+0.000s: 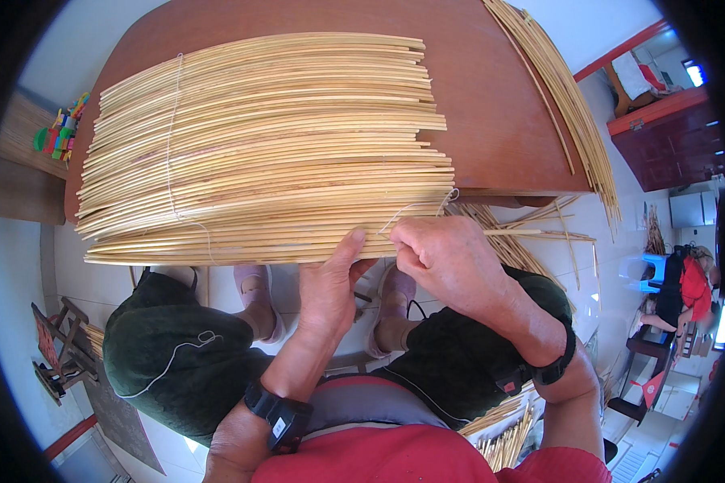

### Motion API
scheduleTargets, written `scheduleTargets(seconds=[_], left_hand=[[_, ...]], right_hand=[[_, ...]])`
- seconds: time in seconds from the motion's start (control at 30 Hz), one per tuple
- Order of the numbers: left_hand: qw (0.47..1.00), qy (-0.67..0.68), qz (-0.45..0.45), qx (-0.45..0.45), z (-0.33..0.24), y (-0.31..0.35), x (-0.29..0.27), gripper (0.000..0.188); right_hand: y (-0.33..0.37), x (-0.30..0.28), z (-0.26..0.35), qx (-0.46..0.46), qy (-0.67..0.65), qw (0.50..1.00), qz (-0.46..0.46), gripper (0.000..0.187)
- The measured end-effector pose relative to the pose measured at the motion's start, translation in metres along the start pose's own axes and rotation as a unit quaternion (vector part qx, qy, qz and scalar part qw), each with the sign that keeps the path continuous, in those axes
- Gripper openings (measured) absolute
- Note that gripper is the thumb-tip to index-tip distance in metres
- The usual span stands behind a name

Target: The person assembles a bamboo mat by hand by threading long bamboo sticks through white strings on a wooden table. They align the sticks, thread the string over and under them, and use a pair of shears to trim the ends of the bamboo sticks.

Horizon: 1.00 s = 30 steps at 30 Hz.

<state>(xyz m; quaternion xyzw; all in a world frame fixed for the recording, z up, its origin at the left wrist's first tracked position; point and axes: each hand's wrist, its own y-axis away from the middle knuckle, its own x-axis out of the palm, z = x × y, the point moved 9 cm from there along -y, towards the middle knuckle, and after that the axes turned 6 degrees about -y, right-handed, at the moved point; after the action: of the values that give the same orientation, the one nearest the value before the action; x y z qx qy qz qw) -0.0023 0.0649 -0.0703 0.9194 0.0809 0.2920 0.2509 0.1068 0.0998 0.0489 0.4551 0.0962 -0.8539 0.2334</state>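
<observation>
We have a flat mat of slim straw-yellow reeds [266, 145] on a reddish-brown wooden table [491, 105], near edge overhanging. Left hand [329, 294] pinches that edge, thumb on top. Right hand [447, 249], fingers curled closed, sits just right of it, beside a thin white cord [393, 216]; we can't tell what they grip.

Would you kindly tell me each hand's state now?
Left hand: holding the stick mat by its edge.
Right hand: closed; whether it holds the white string cannot be told.
</observation>
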Motion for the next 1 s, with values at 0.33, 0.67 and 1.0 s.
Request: scheduleTargets(seconds=[0.33,0.67,1.0], left_hand=[[1.0,0.004,-0.019,0.007,-0.0022,0.0014,-0.0014,0.039],[1.0,0.007,-0.022,0.007,-0.0016,0.001,-0.0027,0.039],[1.0,0.006,-0.023,0.008,-0.0033,0.0016,-0.0027,0.04]], right_hand=[[-0.0001,0.0007,0.0012,-0.012,-0.003,1.0,-0.004,0.017],[-0.0004,0.0007,0.0032,-0.013,0.0,1.0,0.002,0.016],[-0.0011,0.0007,0.0062,-0.024,0.0,1.0,-0.001,0.016]])
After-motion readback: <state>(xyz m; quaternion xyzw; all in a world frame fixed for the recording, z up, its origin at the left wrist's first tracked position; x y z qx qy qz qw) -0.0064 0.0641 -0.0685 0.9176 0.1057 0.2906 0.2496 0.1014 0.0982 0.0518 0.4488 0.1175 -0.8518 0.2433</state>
